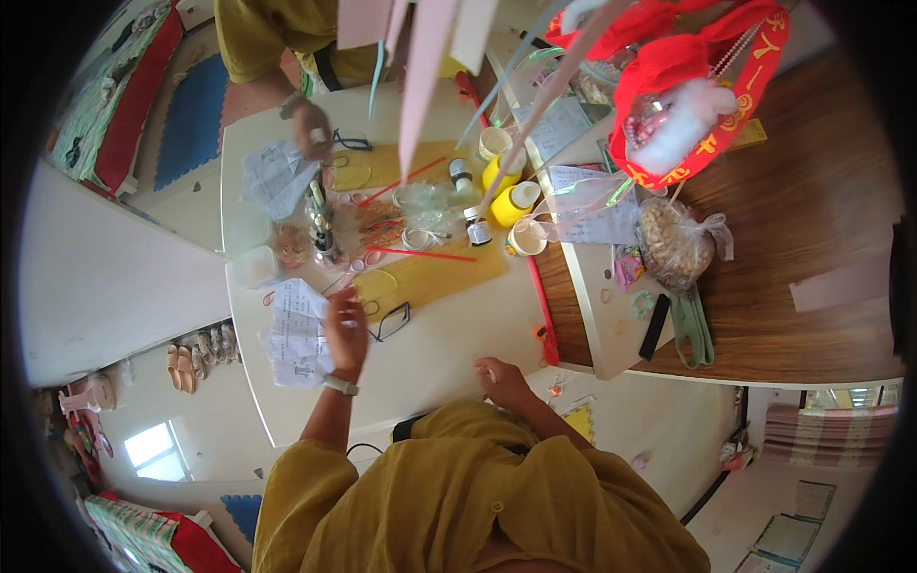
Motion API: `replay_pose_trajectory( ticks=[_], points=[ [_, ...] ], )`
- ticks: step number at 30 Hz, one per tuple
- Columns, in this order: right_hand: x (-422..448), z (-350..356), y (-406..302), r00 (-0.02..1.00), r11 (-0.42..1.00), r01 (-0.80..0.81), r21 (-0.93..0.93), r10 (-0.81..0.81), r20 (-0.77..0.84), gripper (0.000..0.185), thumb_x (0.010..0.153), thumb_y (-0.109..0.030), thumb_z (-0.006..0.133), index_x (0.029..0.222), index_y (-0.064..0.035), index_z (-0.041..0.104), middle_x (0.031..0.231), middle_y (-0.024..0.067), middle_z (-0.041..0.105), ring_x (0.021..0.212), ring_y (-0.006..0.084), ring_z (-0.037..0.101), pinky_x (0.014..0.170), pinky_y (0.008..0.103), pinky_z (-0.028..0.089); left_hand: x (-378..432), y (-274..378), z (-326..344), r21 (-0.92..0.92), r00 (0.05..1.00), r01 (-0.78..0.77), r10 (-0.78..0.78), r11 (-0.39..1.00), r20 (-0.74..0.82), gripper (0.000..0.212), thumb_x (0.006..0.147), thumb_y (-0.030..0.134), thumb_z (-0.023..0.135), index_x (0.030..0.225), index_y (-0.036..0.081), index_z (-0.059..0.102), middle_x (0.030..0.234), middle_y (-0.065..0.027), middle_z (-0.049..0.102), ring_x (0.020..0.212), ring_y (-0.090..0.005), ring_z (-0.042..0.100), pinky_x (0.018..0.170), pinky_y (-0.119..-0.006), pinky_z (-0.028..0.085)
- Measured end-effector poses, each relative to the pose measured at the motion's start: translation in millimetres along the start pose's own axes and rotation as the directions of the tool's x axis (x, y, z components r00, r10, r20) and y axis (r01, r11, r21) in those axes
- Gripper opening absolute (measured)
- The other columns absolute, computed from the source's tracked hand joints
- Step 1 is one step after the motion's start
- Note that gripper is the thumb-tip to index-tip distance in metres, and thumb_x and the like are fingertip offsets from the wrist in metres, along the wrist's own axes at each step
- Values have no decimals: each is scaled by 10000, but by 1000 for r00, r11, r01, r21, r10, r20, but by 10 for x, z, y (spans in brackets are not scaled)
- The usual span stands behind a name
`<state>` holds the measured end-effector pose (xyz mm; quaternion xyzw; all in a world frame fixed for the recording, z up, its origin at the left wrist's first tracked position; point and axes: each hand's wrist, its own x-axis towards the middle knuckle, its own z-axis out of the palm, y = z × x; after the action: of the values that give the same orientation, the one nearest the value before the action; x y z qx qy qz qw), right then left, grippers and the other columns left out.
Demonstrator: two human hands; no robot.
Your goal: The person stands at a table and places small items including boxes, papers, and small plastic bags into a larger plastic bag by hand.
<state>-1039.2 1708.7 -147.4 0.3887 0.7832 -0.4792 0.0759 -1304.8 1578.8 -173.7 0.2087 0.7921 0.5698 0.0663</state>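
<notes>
My left hand [347, 326] is over the left part of the pale table [444, 336], fingers bent. Motion blur hides whether anything is in them. Under and beside it lies a creased printed sheet [294, 333]; dark-framed eyeglasses [392, 322] rest just to its right. Beyond the glasses is a translucent yellow strip [444, 276]. My right hand [501, 383] is curled at the near table edge by my lap. A small pale spot shows at its fingertips, too small to identify. Pink-handled scissors [354, 268] lie beyond my left hand.
A mirror appears to repeat the table and an arm [311, 132]. A pen jar [327, 247], white cable [423, 238], dark bottle [478, 230], yellow bottle [510, 208] and paper cup [529, 238] stand ahead. Rightward are bagged peanuts [673, 243] and a hanging red bag [759, 79].
</notes>
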Motion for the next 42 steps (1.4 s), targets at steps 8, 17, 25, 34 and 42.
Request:
replay_pose_trajectory(
  ticks=[8, 17, 25, 34, 42],
  points=[
    [-158, -112, 175, 998, 1000, 6, -18, -7, -57, 264, 829, -158, 533, 1060, -35, 568, 935, 146, 638, 889, 258, 616, 780, 328, 473, 254, 422, 1528, -153, 896, 139, -58, 978, 440, 354, 809, 172, 629, 1095, -22, 549, 1004, -152, 627, 836, -202, 628, 703, -310, 506],
    [-423, -415, 585, 981, 1000, -18, 6, 19, -193, 282, 804, -164, 552, 1059, -46, 563, 899, 154, 643, 854, 293, 619, 760, 363, 480, 597, 490, 2294, 173, 921, 218, -261, 960, 288, 495, 663, 345, 682, 974, -28, 587, 908, -201, 636, 841, -326, 617, 757, -385, 489],
    [-436, -466, 832, 986, 996, -58, 66, 68, -153, 277, 803, -175, 562, 1057, -67, 569, 882, 137, 645, 820, 271, 619, 735, 344, 477, 12, 572, 2030, 154, 894, 155, -204, 976, 400, 493, 660, 360, 730, 901, -51, 601, 822, -143, 644, 682, -203, 621, 611, -329, 482],
    [-394, -436, 677, 995, 997, -74, 27, 76, -65, 308, 798, -202, 554, 1070, -59, 564, 908, 158, 637, 834, 293, 613, 749, 357, 476, 489, 604, 1584, 237, 878, -479, 458, 845, 142, 538, 638, 255, 747, 1058, 21, 505, 1041, -183, 551, 1002, -339, 496, 871, -418, 394],
    [-414, -406, 671, 991, 997, -75, 27, 78, -107, 288, 810, -194, 565, 1069, -70, 582, 877, 111, 648, 740, 224, 609, 688, 315, 470, 838, 252, 1317, 168, 775, -485, 333, 858, 537, 485, 659, 250, 722, 1038, 30, 515, 942, -172, 584, 889, -361, 546, 783, -439, 439]
  ],
)
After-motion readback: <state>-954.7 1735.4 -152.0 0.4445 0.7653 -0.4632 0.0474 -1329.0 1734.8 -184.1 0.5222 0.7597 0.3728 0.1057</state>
